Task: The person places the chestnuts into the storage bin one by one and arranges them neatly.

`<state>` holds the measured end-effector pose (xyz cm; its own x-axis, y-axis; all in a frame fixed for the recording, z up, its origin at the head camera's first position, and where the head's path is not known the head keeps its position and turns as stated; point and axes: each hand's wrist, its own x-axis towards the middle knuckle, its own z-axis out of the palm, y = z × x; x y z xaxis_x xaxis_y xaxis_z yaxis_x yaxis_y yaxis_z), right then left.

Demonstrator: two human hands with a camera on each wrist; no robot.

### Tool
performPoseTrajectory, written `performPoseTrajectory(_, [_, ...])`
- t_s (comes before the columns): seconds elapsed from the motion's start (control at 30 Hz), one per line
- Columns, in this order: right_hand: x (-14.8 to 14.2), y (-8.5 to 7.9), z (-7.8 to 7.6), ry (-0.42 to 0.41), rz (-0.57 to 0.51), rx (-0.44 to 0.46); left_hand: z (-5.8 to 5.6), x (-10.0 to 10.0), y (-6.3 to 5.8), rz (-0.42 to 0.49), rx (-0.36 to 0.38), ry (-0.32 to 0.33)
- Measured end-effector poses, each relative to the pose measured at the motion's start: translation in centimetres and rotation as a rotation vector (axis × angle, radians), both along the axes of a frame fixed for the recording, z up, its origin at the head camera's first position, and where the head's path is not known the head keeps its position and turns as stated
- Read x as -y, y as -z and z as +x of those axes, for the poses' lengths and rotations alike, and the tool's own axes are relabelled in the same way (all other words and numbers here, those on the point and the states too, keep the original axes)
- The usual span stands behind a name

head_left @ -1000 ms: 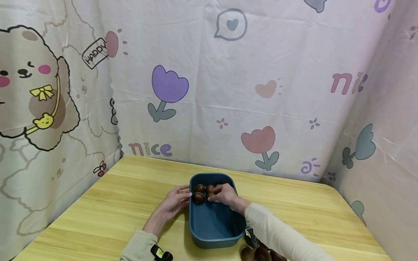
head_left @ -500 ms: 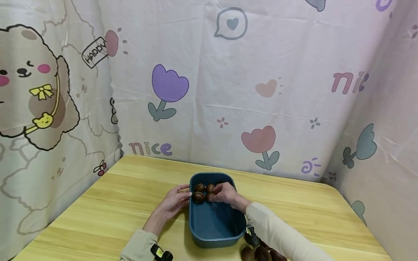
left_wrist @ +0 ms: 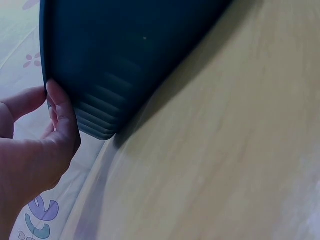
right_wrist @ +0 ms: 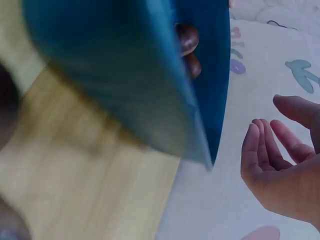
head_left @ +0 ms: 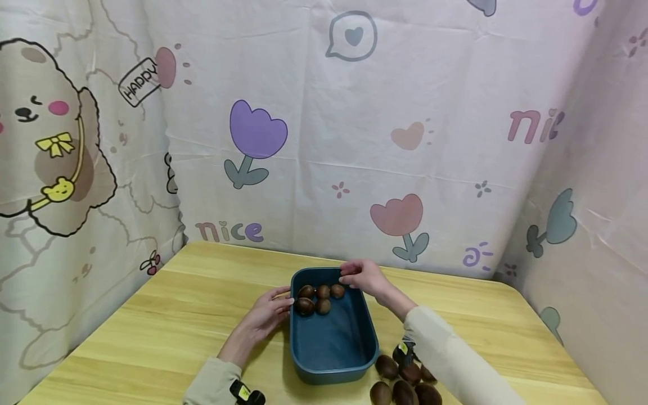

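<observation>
A deep blue rectangular plastic box stands on the table. Several glossy brown chestnuts lie inside at its far end, three along the back and two in front of them. At the box's left side, my left hand holds the rim; the left wrist view shows thumb and forefinger meeting at the edge. My right hand hovers over the far right corner, holding nothing. Its fingers are loosely bent and apart from the thumb in the right wrist view, beside the box wall.
More chestnuts lie in a loose group right of the box's near corner, partly hidden by the right sleeve. The wooden table backs onto a printed cloth, which also hangs at both sides.
My right hand has let go of a chestnut at the back right of the group in the box, then lifted up and away toward the far right corner. The left hand stays at the rim.
</observation>
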<state>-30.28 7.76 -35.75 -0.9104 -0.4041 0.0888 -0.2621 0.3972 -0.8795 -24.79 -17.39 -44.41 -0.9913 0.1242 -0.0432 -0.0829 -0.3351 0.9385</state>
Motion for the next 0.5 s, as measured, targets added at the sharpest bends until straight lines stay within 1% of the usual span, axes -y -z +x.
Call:
performPoseTrajectory(0.1, [-1.7, 0.3, 0.3, 0.002, 0.008, -0.033, 0.0, -0.1, 0.1, -0.004, -0.007, 0.0])
performPoseTrajectory(0.17, [-2.8, 0.6, 0.6, 0.027, 0.02, -0.052, 0.0, -0.1, 0.1, -0.006, -0.012, -0.004])
performPoseTrajectory(0.27, [-4.5, 1.2, 1.1, 0.074, 0.041, -0.058, 0.0, 0.0, 0.0, -0.014, -0.009, -0.007])
performPoseTrajectory(0.33, [-5.6, 1.6, 1.5, 0.089, 0.063, -0.045, 0.0, 0.0, 0.0, -0.018, -0.003, -0.006])
performPoseTrajectory(0.37, [-6.3, 1.8, 1.6, 0.084, 0.073, -0.036, -0.1, 0.1, 0.0, -0.018, 0.0, -0.002])
performPoseTrajectory(0.5, [-8.6, 3.0, 2.6, 0.022, 0.112, 0.0, -0.2, 0.1, 0.0, -0.018, 0.002, 0.011])
